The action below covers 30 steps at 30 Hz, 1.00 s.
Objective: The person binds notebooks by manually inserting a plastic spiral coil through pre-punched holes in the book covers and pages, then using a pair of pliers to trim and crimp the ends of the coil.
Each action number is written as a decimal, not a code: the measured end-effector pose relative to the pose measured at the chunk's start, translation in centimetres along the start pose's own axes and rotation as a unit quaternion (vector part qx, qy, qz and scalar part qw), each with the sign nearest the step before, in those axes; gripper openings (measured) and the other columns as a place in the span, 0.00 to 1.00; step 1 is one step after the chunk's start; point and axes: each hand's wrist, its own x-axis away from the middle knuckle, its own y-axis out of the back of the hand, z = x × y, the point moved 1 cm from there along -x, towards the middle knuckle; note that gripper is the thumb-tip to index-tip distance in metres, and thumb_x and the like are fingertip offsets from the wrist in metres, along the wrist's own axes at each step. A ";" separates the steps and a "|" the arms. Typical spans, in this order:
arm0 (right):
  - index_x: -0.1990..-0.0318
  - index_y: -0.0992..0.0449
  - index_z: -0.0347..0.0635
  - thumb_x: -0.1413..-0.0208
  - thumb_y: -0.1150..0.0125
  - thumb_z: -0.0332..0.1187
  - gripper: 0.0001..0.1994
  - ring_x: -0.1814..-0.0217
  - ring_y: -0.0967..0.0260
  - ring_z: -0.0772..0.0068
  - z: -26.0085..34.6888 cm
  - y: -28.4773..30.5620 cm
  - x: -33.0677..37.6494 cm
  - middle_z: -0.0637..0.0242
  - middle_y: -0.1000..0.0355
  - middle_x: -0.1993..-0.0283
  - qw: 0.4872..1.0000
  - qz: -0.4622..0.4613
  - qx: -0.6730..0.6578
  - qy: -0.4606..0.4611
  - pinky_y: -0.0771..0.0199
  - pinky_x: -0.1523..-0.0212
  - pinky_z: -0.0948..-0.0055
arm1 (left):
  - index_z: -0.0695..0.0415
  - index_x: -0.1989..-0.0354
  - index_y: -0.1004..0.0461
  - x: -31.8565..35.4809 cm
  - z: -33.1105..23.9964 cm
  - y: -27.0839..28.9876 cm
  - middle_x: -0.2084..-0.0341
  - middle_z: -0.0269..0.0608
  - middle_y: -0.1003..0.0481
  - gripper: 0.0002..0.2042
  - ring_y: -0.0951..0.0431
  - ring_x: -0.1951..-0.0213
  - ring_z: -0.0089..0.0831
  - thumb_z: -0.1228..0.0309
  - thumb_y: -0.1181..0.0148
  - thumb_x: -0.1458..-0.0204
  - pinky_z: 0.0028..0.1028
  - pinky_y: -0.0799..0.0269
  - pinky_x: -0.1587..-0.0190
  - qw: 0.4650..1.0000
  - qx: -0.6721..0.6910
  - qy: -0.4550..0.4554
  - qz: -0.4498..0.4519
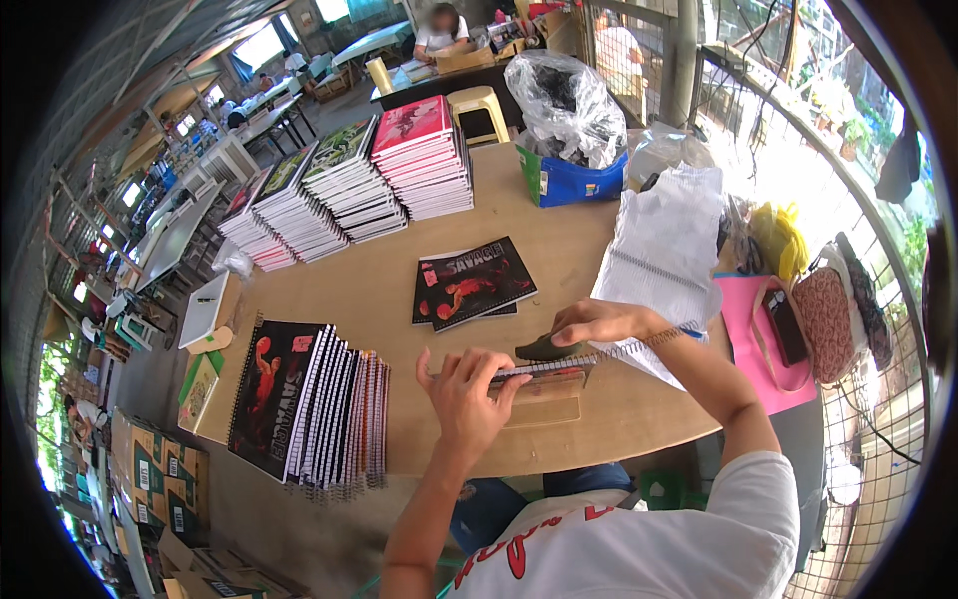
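Note:
My left hand (467, 397) grips a thin notebook (544, 367) by its left part, with its punched edge facing up, near the table's front edge. A metal spiral coil (639, 345) runs along that edge and sticks out to the right, under my right forearm. My right hand (604, 324) is closed on a dark green, flat, rounded piece (544, 348), held against or just beyond the coil; whether they touch I cannot tell. Below the notebook lies a flat rectangular board (544, 409). Just beyond my hands are two dark-covered notebooks (474, 283), overlapping.
Coil-bound notebooks (309, 399) stand in a row at left. Tall notebook stacks (424, 160) line the far left. A blue bin with a plastic bag (574, 180), crumpled white paper (664, 250) and a pink sheet with a phone (786, 324) lie rightward. A person (444, 35) sits beyond.

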 end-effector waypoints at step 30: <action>0.55 0.22 0.25 0.40 0.48 0.57 0.33 0.51 0.29 0.58 1.8 1.4 -0.3 0.53 0.24 0.55 0.986 0.010 -0.121 0.114 0.34 0.44 0.63 | 0.47 0.70 0.24 0.1 0.9 0.3 0.70 0.24 0.24 0.13 0.26 0.65 0.31 0.59 0.24 0.57 0.38 0.44 0.52 0.999 0.037 0.002 -0.015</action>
